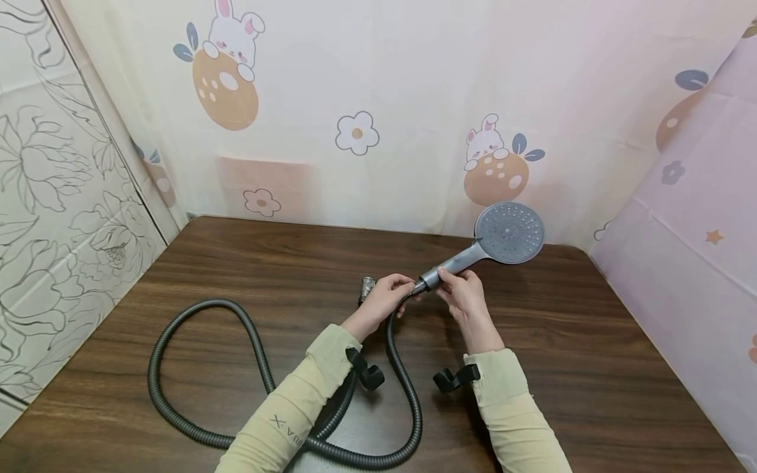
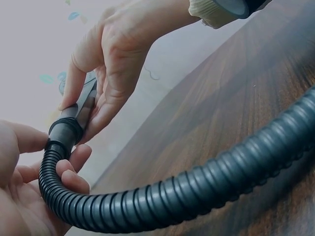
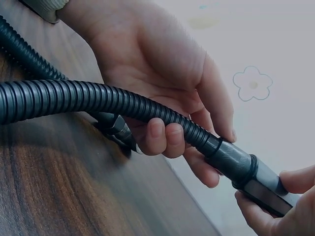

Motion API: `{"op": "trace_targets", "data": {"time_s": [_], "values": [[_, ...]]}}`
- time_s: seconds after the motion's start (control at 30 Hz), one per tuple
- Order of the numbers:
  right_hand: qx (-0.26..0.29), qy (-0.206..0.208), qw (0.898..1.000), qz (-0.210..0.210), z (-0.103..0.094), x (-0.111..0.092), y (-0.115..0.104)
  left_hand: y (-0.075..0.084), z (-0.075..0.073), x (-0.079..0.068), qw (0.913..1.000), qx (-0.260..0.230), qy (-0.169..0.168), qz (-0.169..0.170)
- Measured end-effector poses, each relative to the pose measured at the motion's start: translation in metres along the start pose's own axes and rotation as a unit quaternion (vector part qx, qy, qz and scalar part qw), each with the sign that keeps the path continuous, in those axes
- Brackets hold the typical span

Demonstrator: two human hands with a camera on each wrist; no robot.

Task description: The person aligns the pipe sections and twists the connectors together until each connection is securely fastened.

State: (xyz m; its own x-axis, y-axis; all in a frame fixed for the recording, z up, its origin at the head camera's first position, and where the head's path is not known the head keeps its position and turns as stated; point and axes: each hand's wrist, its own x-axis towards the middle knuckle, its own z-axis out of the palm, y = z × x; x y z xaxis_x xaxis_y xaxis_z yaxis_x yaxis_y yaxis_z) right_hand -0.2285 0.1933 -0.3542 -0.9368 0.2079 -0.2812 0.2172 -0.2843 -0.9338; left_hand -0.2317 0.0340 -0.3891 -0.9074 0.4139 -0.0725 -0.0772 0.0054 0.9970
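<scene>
A grey shower head (image 1: 510, 233) with a round, dotted spray face is raised above the table, its handle (image 1: 464, 259) slanting down to the left. My right hand (image 1: 467, 305) grips the lower handle between thumb and fingers. At the handle's end, my left hand (image 1: 381, 301) holds the dark ribbed shower hose (image 1: 414, 404). In the right wrist view its thumb lies against the dark connector (image 3: 230, 161), and fingertips curl under the hose. The connector meets the handle; how firmly they are joined I cannot tell.
The hose loops over the brown wooden table (image 1: 591, 368), crossing itself beneath the left forearm. Its other end, a metal fitting (image 1: 367, 288), lies just behind the left hand. A patterned curtain (image 1: 402, 79) hangs along the table's back edge. Black straps (image 1: 455, 379) circle the wrists.
</scene>
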Motion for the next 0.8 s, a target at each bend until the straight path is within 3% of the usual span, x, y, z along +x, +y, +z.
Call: {"op": "trace_targets", "data": {"time_s": [0.33,0.63,0.8], "values": [[0.001,-0.003,1.0,0.003,0.0,0.0,0.0,-0.003,0.002,0.001,0.9998,0.005,0.014,0.013],[0.001,0.002,1.0,-0.003,0.0,0.0,0.0,-0.002,0.001,0.002,0.9997,0.012,0.019,-0.011],[0.0,0.001,1.0,-0.002,0.001,0.0,0.001,0.01,0.001,-0.008,0.9999,0.01,0.007,-0.007]]}}
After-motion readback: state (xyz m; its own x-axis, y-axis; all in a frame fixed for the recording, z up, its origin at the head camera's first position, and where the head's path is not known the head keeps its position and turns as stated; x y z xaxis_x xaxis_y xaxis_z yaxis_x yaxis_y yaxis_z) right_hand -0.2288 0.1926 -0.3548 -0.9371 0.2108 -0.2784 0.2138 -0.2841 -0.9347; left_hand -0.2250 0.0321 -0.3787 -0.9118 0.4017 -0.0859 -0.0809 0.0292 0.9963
